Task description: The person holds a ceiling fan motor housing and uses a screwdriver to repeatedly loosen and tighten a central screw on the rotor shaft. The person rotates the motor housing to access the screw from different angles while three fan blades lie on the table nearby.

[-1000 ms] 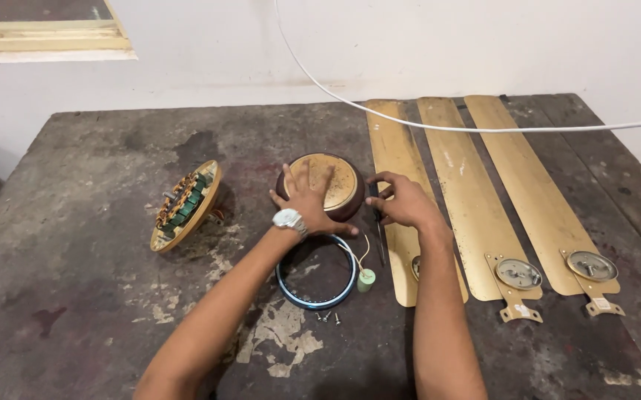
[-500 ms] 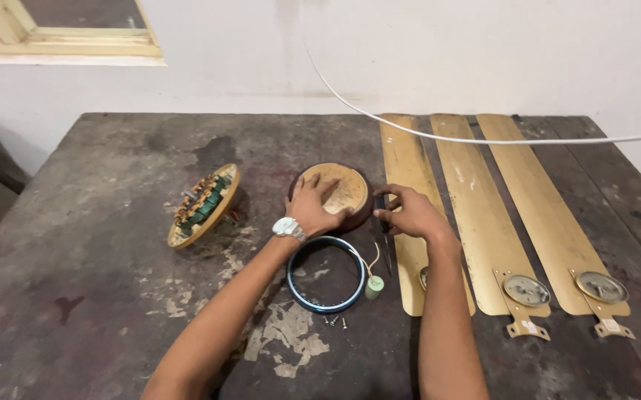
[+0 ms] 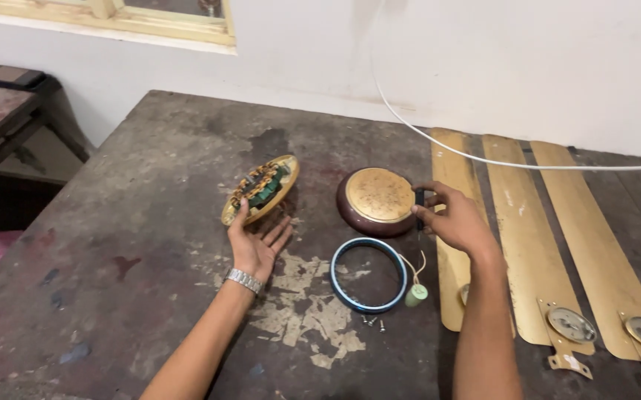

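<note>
My left hand (image 3: 257,243), palm up with fingers spread, reaches under the near edge of a tilted gold fan motor part with copper windings (image 3: 261,190). My right hand (image 3: 454,219) grips a thin dark tool, likely a screwdriver (image 3: 419,204), beside the right edge of a round maroon housing with a gold top (image 3: 376,200). A blue-edged ring (image 3: 369,274) lies on the table between my forearms. A small green capacitor with wires (image 3: 415,295) and a few screws (image 3: 372,321) lie next to the ring.
Three gold fan blades (image 3: 517,237) with metal brackets lie side by side at the right on the dark worn table (image 3: 113,244). A white cable (image 3: 483,159) hangs across above them. A side table with a phone (image 3: 11,75) stands at the far left.
My left hand left the top of the maroon housing and moved left to the motor part, opening palm up. The right hand stayed by the housing. The camera view shifted left.
</note>
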